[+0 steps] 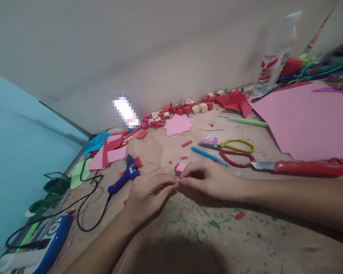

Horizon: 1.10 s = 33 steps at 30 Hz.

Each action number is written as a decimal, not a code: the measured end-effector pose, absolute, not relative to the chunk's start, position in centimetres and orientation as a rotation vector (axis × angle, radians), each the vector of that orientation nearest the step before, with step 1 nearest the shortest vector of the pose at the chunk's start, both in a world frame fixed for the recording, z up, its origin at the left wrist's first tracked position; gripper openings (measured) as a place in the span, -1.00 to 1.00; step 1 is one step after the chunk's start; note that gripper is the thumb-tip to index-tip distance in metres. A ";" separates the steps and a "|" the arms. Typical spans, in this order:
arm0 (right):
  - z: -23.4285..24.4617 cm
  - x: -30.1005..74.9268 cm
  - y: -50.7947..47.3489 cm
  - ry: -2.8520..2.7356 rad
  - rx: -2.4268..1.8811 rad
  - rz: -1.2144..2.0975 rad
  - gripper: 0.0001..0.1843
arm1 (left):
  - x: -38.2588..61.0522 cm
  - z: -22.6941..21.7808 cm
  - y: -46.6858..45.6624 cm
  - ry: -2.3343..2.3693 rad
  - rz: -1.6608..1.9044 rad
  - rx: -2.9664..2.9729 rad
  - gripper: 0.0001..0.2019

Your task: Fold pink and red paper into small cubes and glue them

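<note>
My left hand [154, 188] and my right hand [204, 179] meet over the middle of the table, fingertips pinched together. Between them shows a tiny pink piece [177, 182], mostly covered by the fingers; it looks like paper, but its shape cannot be made out. Just behind the fingertips sits a small pink and red paper cube [180, 168]. A blue glue gun [124, 179] lies to the left of my left hand. Beyond my right hand are a blue pen [209, 156] and scissors [231, 150] with one yellow and one red handle loop.
A red-handled knife [308, 167] lies at the right, near stacked pink paper sheets [305, 121]. Small paper cubes [185, 108] line the wall, beside pink star-shaped paper [178, 125]. A plastic bottle [276, 57] stands at the back right. The glue gun's black cord [85, 230] loops leftward.
</note>
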State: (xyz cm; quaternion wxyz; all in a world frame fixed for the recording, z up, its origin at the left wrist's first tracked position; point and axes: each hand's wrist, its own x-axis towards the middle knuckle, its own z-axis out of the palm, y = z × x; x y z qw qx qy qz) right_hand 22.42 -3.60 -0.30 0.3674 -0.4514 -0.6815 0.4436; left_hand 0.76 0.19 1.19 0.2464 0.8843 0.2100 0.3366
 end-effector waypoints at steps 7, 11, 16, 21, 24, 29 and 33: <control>-0.2 22.3 -3.5 -1.779 -1.137 1.117 -0.77 | 1.2 0.8 -0.3 0.783 0.908 2.101 -0.92; -0.2 22.3 -3.6 -1.813 -1.125 1.084 -0.77 | 1.4 0.5 -0.4 0.830 0.915 1.945 -0.91; -0.1 22.4 -3.9 -1.829 -1.127 1.074 -0.78 | 1.5 0.4 -0.4 0.817 0.950 1.882 -0.90; -0.2 22.4 -3.8 -1.854 -1.132 1.028 -0.78 | 1.6 0.6 -0.6 0.886 0.930 1.827 -0.93; -0.4 22.4 -3.8 -1.860 -1.127 1.008 -0.78 | 1.6 0.7 -0.5 0.910 0.896 1.806 -0.94; -0.4 22.4 -4.0 -1.853 -1.133 0.991 -0.79 | 1.4 0.4 -0.1 0.955 0.812 1.718 -0.94; -0.3 22.4 -4.0 -1.856 -1.119 0.971 -0.79 | 1.3 0.4 -0.1 0.966 0.745 1.688 -0.97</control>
